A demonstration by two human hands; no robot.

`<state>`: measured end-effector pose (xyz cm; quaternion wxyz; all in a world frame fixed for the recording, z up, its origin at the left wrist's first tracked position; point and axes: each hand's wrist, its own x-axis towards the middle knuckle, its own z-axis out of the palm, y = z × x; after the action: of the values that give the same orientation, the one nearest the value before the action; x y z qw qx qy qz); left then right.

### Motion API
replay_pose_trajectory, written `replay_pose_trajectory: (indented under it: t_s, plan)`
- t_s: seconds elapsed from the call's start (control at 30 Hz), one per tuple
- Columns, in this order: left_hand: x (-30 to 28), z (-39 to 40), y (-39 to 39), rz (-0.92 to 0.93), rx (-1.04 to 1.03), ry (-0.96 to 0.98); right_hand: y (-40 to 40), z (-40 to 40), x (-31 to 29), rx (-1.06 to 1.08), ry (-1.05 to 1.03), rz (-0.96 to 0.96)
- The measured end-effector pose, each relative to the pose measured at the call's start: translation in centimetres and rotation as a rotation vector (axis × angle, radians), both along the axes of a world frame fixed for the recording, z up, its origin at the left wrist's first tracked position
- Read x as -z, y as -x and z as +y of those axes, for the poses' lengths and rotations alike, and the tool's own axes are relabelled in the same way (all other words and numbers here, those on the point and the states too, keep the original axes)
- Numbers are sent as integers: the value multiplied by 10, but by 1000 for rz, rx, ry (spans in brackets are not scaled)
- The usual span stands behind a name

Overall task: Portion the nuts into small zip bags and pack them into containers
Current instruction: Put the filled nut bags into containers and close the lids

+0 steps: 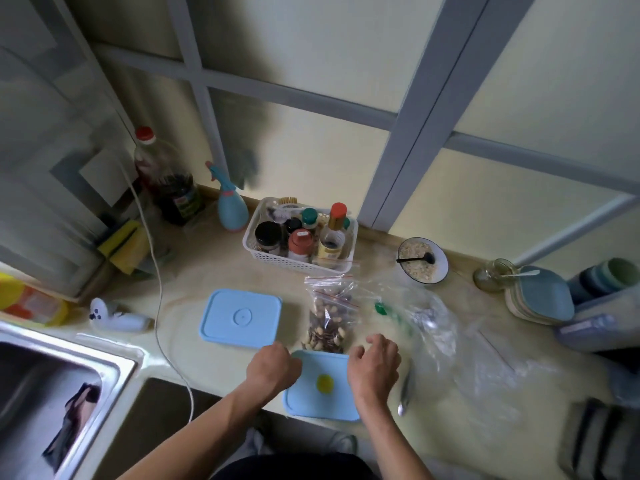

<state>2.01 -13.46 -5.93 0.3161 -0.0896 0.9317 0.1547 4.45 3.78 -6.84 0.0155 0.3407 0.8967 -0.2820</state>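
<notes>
From the head view, low in the frame's centre, a light blue container (320, 386) with a yellow spot on its lid sits at the table's (194, 282) near edge. The left hand (273, 370) grips its left rim with curled fingers, and the right hand (374, 367) curls over its right upper corner; whether that one clamps the rim or only rests there, I cannot tell.

Just above the container lie zip bags of nuts (330, 317), touching its far edge. To their left is a second blue lid (240, 318), flat on the table. Right of the bags, crumpled clear plastic (433, 323) sprawls toward the right edge, and a metal spoon (405, 393) lies just beside the right hand.

Farther up stand a white basket (266, 256) of jars and bottles, a bowl of oats (422, 261) with a black spoon, a blue spray bottle (230, 204) and a red-capped bottle (166, 181). A white cord (157, 299) trails down past the second lid; the steel sink (69, 375) fills the lower left.
</notes>
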Motion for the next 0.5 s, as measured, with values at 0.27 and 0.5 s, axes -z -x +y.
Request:
replay_pose_trajectory:
  t_s: [0.27,0.5]
  plan:
    - [6,9,-28,-60,-174,-49,-23,42,0,-344,160,-494]
    - [-20,-7,-28,183,-273,-71,5,28,-36,-417,128,-400]
